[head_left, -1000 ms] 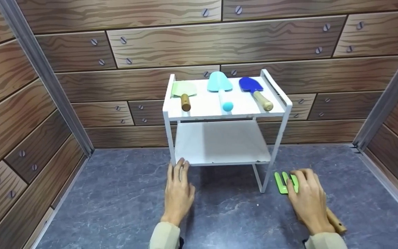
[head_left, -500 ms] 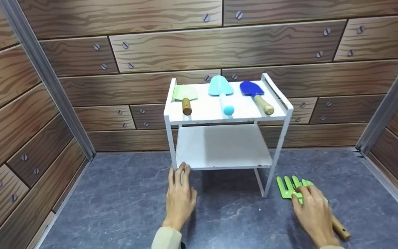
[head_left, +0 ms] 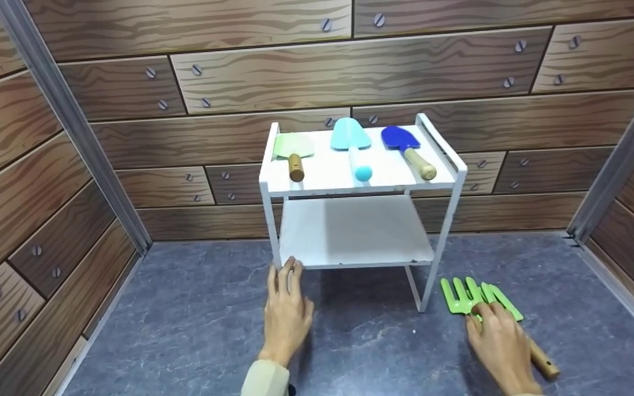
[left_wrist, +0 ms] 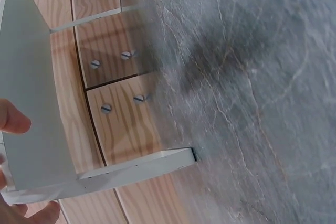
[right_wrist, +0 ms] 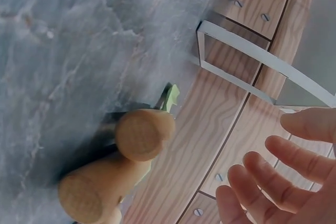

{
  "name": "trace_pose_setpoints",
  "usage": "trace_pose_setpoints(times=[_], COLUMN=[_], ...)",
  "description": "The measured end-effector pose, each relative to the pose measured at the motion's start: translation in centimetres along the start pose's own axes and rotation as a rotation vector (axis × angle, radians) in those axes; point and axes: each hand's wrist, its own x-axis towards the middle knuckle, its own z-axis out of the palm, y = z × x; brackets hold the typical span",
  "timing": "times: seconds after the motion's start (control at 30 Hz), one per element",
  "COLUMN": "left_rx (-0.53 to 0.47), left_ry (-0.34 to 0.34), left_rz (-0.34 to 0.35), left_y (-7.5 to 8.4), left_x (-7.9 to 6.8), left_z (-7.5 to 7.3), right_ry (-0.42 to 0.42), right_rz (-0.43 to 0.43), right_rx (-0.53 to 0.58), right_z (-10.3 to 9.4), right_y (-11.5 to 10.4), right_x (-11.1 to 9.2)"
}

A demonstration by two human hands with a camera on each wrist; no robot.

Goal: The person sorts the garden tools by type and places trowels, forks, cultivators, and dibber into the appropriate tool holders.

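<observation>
My left hand (head_left: 287,324) reaches up to the white two-tier rack (head_left: 355,263), fingers extended, fingertips right at the lower shelf's front left corner. In the left wrist view, its fingers (left_wrist: 13,119) show on both sides of the rack's leg (left_wrist: 136,169). My right hand (head_left: 498,341) is over two green hand forks (head_left: 460,302) lying on the floor right of the rack. Seen from the right wrist, its fingers (right_wrist: 278,182) are loosely bent and hold nothing, apart from the two wooden handles (right_wrist: 139,135). In the head view the hand hides part of the handles.
On the rack's top lie a pale green trowel (head_left: 295,148) with a brown handle, a light blue trowel (head_left: 350,135) and a dark blue trowel (head_left: 399,137) with a wooden handle. Wood-patterned walls (head_left: 317,77) enclose the grey marbled floor (head_left: 196,319).
My right hand has drawn back slightly from the green forks' tines, uncovering more of both forks. The left hand stays at the rack's corner; the head view has shifted a little.
</observation>
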Motion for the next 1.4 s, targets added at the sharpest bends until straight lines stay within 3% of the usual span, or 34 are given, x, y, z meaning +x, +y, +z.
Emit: trace_pose_setpoints(times=[0.23, 0.53, 0.7, 0.97, 1.23, 1.4], left_rx=[0.010, -0.010, -0.016, -0.021, -0.009, -0.017], left_ry=[0.012, 0.000, 0.007, 0.029, 0.007, 0.004], left_rz=[0.012, 0.004, 0.002, 0.004, -0.001, -0.006], left_y=[0.0, 0.2, 0.2, 0.1, 0.0, 0.0], left_x=[0.0, 0.0, 0.0, 0.1, 0.0, 0.0], left_z=[-0.3, -0.3, -0.2, -0.1, -0.1, -0.1], right_ry=[-0.044, -0.283, -0.342, -0.388, -0.445, -0.438], right_rz=[0.003, 0.120, 0.147, 0.176, 0.168, 0.162], right_rx=[-0.039, -0.091, -0.102, -0.101, -0.106, -0.097], right_z=[0.1, -0.2, -0.1, 0.3, 0.7, 0.9], right_y=[0.5, 1.1, 1.3, 1.6, 1.8, 1.9], right_x=[-0.4, -0.6, -0.9, -1.0, -0.8, -0.9])
